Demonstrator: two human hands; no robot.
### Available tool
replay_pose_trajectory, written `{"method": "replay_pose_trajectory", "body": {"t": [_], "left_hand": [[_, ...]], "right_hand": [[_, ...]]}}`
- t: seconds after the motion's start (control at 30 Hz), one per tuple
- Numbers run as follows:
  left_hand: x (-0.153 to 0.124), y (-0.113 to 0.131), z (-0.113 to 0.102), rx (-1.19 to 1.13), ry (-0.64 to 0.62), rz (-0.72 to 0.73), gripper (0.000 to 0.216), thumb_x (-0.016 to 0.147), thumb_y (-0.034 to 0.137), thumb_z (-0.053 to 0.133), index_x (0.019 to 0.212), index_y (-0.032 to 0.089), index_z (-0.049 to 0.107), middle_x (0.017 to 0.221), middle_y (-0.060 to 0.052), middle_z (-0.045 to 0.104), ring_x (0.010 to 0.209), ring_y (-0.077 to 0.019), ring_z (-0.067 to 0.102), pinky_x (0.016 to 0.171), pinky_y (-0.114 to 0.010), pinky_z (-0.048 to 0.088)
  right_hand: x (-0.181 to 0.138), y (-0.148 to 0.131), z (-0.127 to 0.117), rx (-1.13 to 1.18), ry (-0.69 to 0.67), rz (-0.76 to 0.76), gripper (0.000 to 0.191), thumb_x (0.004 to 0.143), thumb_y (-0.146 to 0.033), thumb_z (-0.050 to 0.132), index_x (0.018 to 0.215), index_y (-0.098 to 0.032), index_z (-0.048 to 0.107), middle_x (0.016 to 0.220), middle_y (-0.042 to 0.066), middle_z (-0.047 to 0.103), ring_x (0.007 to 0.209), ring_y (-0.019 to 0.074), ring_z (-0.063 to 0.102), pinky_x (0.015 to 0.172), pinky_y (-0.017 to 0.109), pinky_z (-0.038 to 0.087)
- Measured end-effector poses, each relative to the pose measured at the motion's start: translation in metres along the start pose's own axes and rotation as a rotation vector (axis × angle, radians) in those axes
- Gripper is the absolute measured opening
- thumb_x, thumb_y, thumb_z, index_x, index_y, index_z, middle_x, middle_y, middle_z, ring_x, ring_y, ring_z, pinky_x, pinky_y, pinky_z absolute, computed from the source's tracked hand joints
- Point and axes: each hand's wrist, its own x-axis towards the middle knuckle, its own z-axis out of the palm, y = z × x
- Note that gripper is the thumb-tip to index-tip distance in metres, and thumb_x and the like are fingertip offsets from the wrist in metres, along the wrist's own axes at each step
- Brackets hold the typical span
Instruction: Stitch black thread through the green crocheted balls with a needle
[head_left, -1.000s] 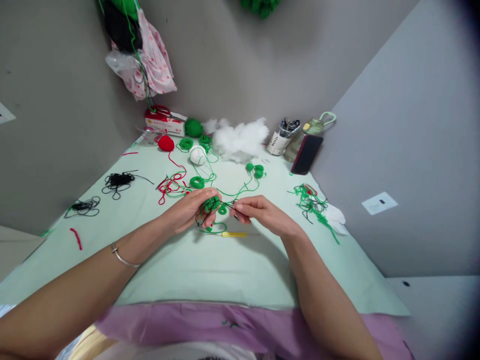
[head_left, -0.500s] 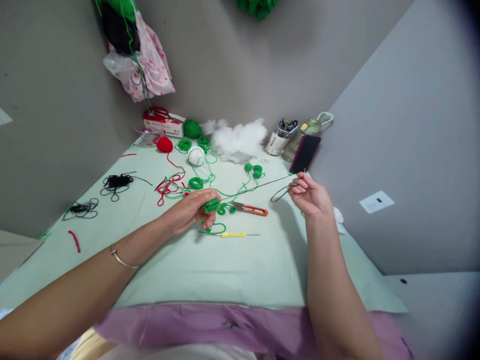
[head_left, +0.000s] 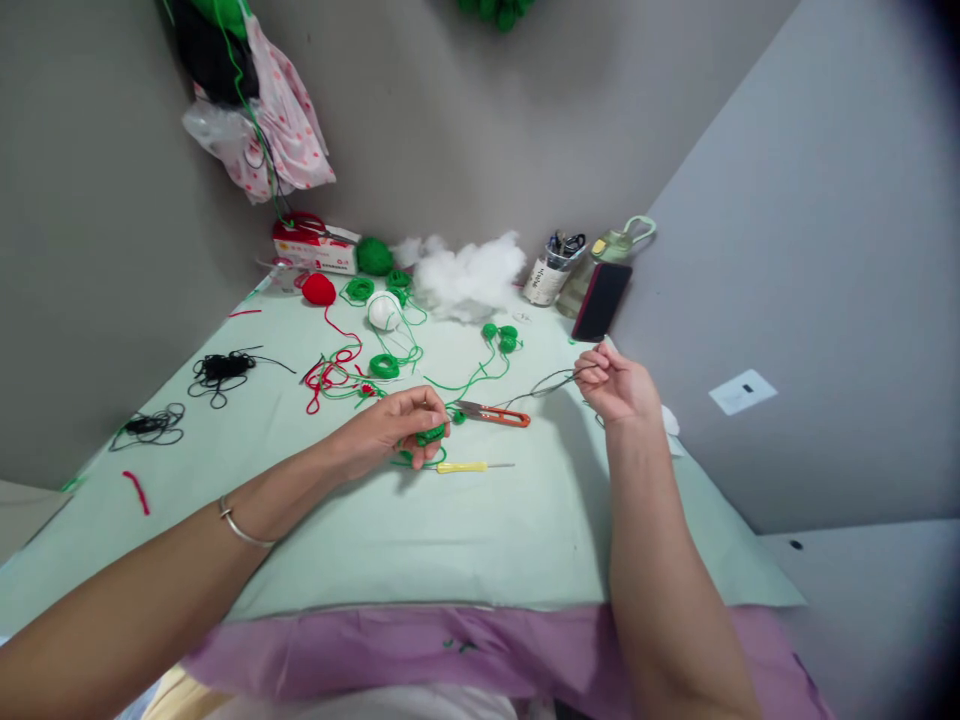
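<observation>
My left hand (head_left: 401, 425) is closed around a small green crocheted piece (head_left: 432, 436), its fingers hiding part of it. Out to the right, my right hand (head_left: 616, 385) pinches dark yarn (head_left: 547, 382) by the phone; whether a needle sits at the fingertips is too small to tell. The yarn droops in a loose loop towards my left hand. Orange-handled thread snips (head_left: 499, 414) lie between the hands, closest to the left one. Below them rests a yellow-handled crochet hook (head_left: 465, 467), and green yarn curls beside it under my left fingers.
Behind the hands lie white stuffing (head_left: 472, 275), a red yarn ball (head_left: 319, 289), a white ball (head_left: 384, 311) and small green crocheted pieces (head_left: 508, 338). A phone (head_left: 602, 302) leans near a bottle and a pen cup (head_left: 546, 278). Black yarn tangles (head_left: 227, 367) lie left.
The dark yarn, stretched straight between my hands before, now hangs slacker. My left hand has turned and lowered slightly with the green piece. The whole view has shifted a little.
</observation>
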Motion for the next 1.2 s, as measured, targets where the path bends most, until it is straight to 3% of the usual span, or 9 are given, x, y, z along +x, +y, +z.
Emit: {"method": "replay_pose_trajectory", "body": {"t": [0.2, 0.4, 0.47, 0.6, 0.73, 0.9, 1.0, 1.07, 1.2], "left_hand": [[0.001, -0.004, -0.006, -0.035, -0.039, -0.057, 0.022, 0.094, 0.034, 0.064, 0.093, 0.013, 0.068, 0.074, -0.003, 0.066, 0.064, -0.0111, 0.065, 0.058, -0.019, 0.055], [0.002, 0.001, -0.009, -0.15, 0.108, -0.029, 0.022, 0.095, 0.024, 0.061, 0.107, 0.011, 0.074, 0.105, -0.013, 0.075, 0.097, -0.0179, 0.072, 0.089, -0.026, 0.059], [0.002, 0.003, -0.01, -0.151, 0.123, -0.013, 0.025, 0.094, 0.02, 0.061, 0.114, 0.011, 0.074, 0.116, -0.014, 0.074, 0.107, -0.0203, 0.07, 0.095, -0.028, 0.057], [0.003, 0.005, -0.012, -0.029, 0.133, 0.037, 0.036, 0.088, 0.02, 0.069, 0.123, 0.015, 0.073, 0.126, -0.013, 0.072, 0.111, -0.0221, 0.068, 0.095, -0.028, 0.053], [0.003, 0.002, -0.012, 0.096, 0.173, 0.104, 0.043, 0.082, 0.023, 0.077, 0.124, 0.02, 0.072, 0.13, -0.011, 0.069, 0.121, -0.0241, 0.062, 0.093, -0.028, 0.052], [0.002, -0.002, -0.009, 0.165, 0.181, 0.175, 0.052, 0.08, 0.025, 0.079, 0.131, 0.024, 0.068, 0.139, -0.011, 0.063, 0.121, -0.0264, 0.062, 0.078, -0.027, 0.056], [0.001, -0.002, -0.007, 0.187, 0.198, 0.199, 0.054, 0.078, 0.022, 0.079, 0.131, 0.024, 0.068, 0.137, -0.011, 0.064, 0.117, -0.025, 0.063, 0.076, -0.026, 0.057], [0.001, -0.003, -0.006, 0.204, 0.196, 0.228, 0.052, 0.079, 0.021, 0.078, 0.13, 0.026, 0.068, 0.141, -0.009, 0.061, 0.122, -0.0251, 0.061, 0.078, -0.026, 0.058], [0.001, -0.005, -0.006, 0.226, 0.178, 0.278, 0.053, 0.083, 0.021, 0.075, 0.134, 0.029, 0.065, 0.148, -0.007, 0.055, 0.13, -0.0262, 0.056, 0.08, -0.025, 0.057]], "right_hand": [[0.012, 0.02, -0.004, -0.34, 0.079, -0.005, 0.022, 0.094, -0.033, 0.053, 0.075, -0.02, 0.052, 0.073, 0.002, 0.056, 0.064, 0.0127, 0.058, 0.068, 0.029, 0.056], [-0.003, 0.014, -0.007, -0.835, 0.216, -0.13, 0.007, 0.082, -0.025, 0.067, 0.08, -0.019, 0.066, 0.105, 0.014, 0.067, 0.108, 0.0293, 0.06, 0.087, 0.037, 0.046], [-0.013, 0.011, 0.005, -1.038, 0.062, -0.175, 0.009, 0.084, -0.026, 0.064, 0.081, -0.02, 0.069, 0.095, 0.011, 0.07, 0.098, 0.0272, 0.062, 0.085, 0.036, 0.044], [-0.034, 0.018, 0.041, -1.285, -0.492, -0.202, 0.013, 0.086, -0.028, 0.064, 0.093, -0.022, 0.073, 0.093, 0.006, 0.071, 0.084, 0.0207, 0.062, 0.076, 0.031, 0.044], [-0.042, 0.031, 0.06, -1.428, -0.67, -0.302, 0.02, 0.089, -0.016, 0.055, 0.094, -0.02, 0.074, 0.095, 0.008, 0.069, 0.089, 0.0208, 0.06, 0.075, 0.029, 0.041], [-0.04, 0.014, 0.047, -1.32, -0.583, -0.231, 0.024, 0.096, -0.021, 0.047, 0.094, -0.02, 0.071, 0.094, 0.007, 0.071, 0.084, 0.0199, 0.062, 0.077, 0.03, 0.041], [-0.043, -0.002, 0.044, -1.11, -0.535, -0.175, 0.026, 0.1, -0.03, 0.042, 0.094, -0.019, 0.065, 0.074, 0.002, 0.062, 0.07, 0.0167, 0.056, 0.07, 0.029, 0.04], [-0.047, -0.007, 0.049, -0.987, -0.57, -0.17, 0.033, 0.102, -0.039, 0.039, 0.092, -0.018, 0.063, 0.067, -0.001, 0.053, 0.063, 0.0149, 0.048, 0.064, 0.028, 0.038], [-0.056, 0.003, 0.071, -0.91, -0.668, -0.205, 0.041, 0.101, -0.052, 0.044, 0.09, -0.018, 0.065, 0.075, 0.001, 0.054, 0.069, 0.0144, 0.045, 0.064, 0.027, 0.035]]}}
